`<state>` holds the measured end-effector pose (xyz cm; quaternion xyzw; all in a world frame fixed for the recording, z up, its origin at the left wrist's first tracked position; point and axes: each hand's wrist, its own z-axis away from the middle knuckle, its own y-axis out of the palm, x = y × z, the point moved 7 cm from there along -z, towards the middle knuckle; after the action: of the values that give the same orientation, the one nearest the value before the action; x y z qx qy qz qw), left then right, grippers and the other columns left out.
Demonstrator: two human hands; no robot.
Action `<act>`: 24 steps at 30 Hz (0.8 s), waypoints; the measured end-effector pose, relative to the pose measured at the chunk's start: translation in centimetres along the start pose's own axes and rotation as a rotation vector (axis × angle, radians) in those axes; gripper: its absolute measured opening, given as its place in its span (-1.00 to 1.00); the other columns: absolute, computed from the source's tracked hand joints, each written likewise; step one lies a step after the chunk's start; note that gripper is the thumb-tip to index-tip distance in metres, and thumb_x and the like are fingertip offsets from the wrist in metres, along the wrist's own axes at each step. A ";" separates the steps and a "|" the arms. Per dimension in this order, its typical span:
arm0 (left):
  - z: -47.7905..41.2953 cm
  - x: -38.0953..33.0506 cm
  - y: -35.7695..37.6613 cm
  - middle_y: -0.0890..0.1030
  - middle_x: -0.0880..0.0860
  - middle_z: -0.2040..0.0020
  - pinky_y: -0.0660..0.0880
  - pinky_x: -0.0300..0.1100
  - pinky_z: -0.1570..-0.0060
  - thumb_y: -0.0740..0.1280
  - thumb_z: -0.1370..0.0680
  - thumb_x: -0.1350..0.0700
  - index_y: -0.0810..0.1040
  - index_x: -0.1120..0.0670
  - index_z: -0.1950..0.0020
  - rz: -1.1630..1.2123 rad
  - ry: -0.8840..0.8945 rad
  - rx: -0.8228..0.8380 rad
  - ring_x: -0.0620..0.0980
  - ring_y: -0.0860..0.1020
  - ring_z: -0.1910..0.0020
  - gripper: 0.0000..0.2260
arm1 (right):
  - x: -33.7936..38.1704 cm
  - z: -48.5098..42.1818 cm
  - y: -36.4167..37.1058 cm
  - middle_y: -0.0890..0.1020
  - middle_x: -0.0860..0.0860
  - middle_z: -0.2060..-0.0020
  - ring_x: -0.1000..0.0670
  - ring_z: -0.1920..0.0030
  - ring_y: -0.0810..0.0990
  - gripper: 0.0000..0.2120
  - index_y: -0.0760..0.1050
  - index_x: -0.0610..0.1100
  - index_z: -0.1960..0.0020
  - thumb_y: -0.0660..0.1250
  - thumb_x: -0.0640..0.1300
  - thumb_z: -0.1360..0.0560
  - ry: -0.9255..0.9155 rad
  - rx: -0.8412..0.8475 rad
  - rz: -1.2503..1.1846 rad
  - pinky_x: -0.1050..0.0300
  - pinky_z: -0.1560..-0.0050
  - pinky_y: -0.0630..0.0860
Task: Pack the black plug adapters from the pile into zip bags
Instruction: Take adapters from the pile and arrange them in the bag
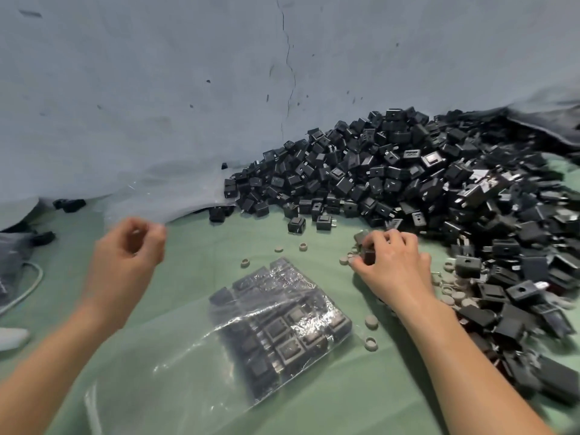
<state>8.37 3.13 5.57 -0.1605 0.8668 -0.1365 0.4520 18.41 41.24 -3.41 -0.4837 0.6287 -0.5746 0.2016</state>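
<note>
Right hand (395, 262) is down at the near edge of the pile (439, 189), right of centre, fingers curled round a black adapter (368, 255), maybe a second one beside it. Left hand (128, 246) is up at centre left, thumb and fingertips pinched together on what looks like an empty bag (163, 202), a clear film with only a few glints to show it. Low in the middle a full bag (279, 318) lies flat on the green bench (188, 293), adapters in rows inside, its open end trailing toward the lower left. The risks, as I read them: grey rings (370, 321) lie loose around the right hand and could get scooped in with the adapters. The pile slopes, so pulling from its foot may send more sliding onto the bench. A bag held by one hand may sag shut when the adapter arrives. I can't tell whether the full bag's zip is sealed. The left hand is blurred, so its grip is a guess. The pile runs off the right edge, and grey cloth (157, 89) covers its back. A cable (28, 284) at far left is cut off.
</note>
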 end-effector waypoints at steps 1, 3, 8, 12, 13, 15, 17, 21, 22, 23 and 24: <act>-0.4 -1.9 2.2 0.54 -0.09 0.41 0.35 -0.34 0.44 0.30 -0.49 -0.18 0.51 0.00 0.20 0.026 0.033 0.041 -0.19 0.42 0.46 -0.74 | 0.1 0.0 0.2 0.41 0.00 -0.31 -0.09 -0.34 0.27 -0.54 0.37 0.15 -0.34 0.22 0.30 -0.51 -0.009 0.009 -0.014 -0.15 -0.23 0.35; -0.9 -5.7 6.6 0.55 -0.01 0.38 0.35 -0.35 0.42 0.35 -0.56 -0.07 0.50 0.00 0.21 0.025 0.128 0.159 -0.19 0.43 0.44 -0.79 | -0.6 -0.2 0.8 0.28 -0.07 -0.46 -0.17 -0.48 0.15 -0.37 0.25 0.14 -0.47 0.21 0.36 -0.49 0.032 0.072 -0.015 -0.25 -0.35 0.29; -0.3 -10.2 16.4 0.62 -0.07 0.24 0.55 -0.19 0.33 0.27 -0.61 -0.08 0.53 -0.07 0.06 -0.205 0.267 0.624 -0.07 0.58 0.30 -0.87 | -0.7 -0.5 0.8 0.34 -0.09 -0.42 -0.24 -0.42 0.23 -0.34 0.22 0.10 -0.50 0.18 0.37 -0.50 0.046 0.137 0.051 -0.23 -0.32 0.31; 0.5 -8.3 22.2 0.60 -0.11 -0.06 0.56 -0.08 -0.01 0.20 -0.64 -0.06 0.49 -0.10 -0.26 -0.370 0.191 0.834 -0.11 0.57 0.06 -0.78 | 0.1 0.4 0.8 0.41 -0.06 -0.29 -0.21 -0.27 0.37 -0.44 0.28 0.06 -0.42 0.20 0.29 -0.50 0.011 0.133 0.027 -0.15 -0.21 0.37; 0.7 -8.2 23.4 0.57 -0.07 -0.17 0.51 -0.10 -0.07 0.20 -0.65 -0.04 0.45 -0.08 -0.34 -0.378 0.190 0.833 -0.12 0.53 0.02 -0.73 | 0.1 0.6 0.7 0.41 -0.05 -0.27 -0.20 -0.26 0.38 -0.48 0.30 0.06 -0.38 0.21 0.27 -0.50 0.010 0.122 0.012 -0.14 -0.20 0.39; 1.1 -7.9 25.8 0.45 0.00 -0.35 0.45 -0.06 -0.22 0.18 -0.65 0.02 0.38 -0.06 -0.45 -0.395 0.176 0.843 -0.05 0.48 -0.12 -0.65 | 0.1 0.8 0.4 0.41 -0.04 -0.22 -0.18 -0.23 0.39 -0.57 0.33 0.08 -0.30 0.23 0.24 -0.51 0.001 0.109 -0.008 -0.12 -0.17 0.43; 1.6 -7.8 28.0 0.34 0.01 -0.46 0.41 0.02 -0.31 0.16 -0.66 0.09 0.31 -0.09 -0.50 -0.426 0.173 0.890 0.03 0.44 -0.30 -0.60 | -0.5 0.6 0.0 0.41 -0.02 -0.18 -0.17 -0.20 0.41 -0.64 0.36 0.08 -0.24 0.26 0.19 -0.51 0.013 0.089 -0.092 -0.08 -0.11 0.45; 2.3 -7.7 30.6 0.29 0.02 -0.51 0.34 0.06 -0.39 0.15 -0.64 0.18 0.26 -0.10 -0.53 -0.455 0.173 0.965 0.07 0.30 -0.47 -0.53 | -3.2 0.1 -2.7 0.46 -0.01 -0.01 0.07 0.21 0.54 -0.76 0.41 0.07 -0.14 0.34 0.04 -0.50 0.167 -0.159 -0.524 0.16 0.23 0.39; 2.6 -7.6 31.0 0.29 0.02 -0.51 0.33 0.07 -0.39 0.16 -0.63 0.17 0.26 -0.10 -0.53 -0.469 0.169 0.990 0.07 0.28 -0.47 -0.53 | -3.8 0.2 -3.3 0.45 0.00 0.01 0.12 0.33 0.53 -0.77 0.42 0.06 -0.14 0.35 0.02 -0.51 0.191 -0.224 -0.565 0.30 0.33 0.32; 2.8 -7.4 31.3 0.29 0.03 -0.50 0.33 0.09 -0.39 0.17 -0.63 0.14 0.25 -0.10 -0.53 -0.483 0.170 1.011 0.08 0.28 -0.47 -0.53 | -4.2 0.2 -3.6 0.45 0.00 0.02 0.14 0.37 0.52 -0.78 0.42 0.06 -0.13 0.35 0.02 -0.52 0.205 -0.258 -0.593 0.36 0.39 0.28; 3.0 -7.3 31.6 0.29 0.04 -0.49 0.33 0.11 -0.38 0.17 -0.62 0.12 0.26 -0.10 -0.52 -0.496 0.173 1.016 0.10 0.29 -0.45 -0.54 | -4.5 0.1 -3.5 0.46 0.00 0.03 0.14 0.36 0.50 -0.80 0.42 0.05 -0.12 0.34 0.02 -0.53 0.214 -0.264 -0.630 0.36 0.40 0.27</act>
<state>9.85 34.53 -2.74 -0.1100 0.6627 -0.6506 0.3542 21.84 45.47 -1.56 -0.6128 0.5351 -0.5697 -0.1169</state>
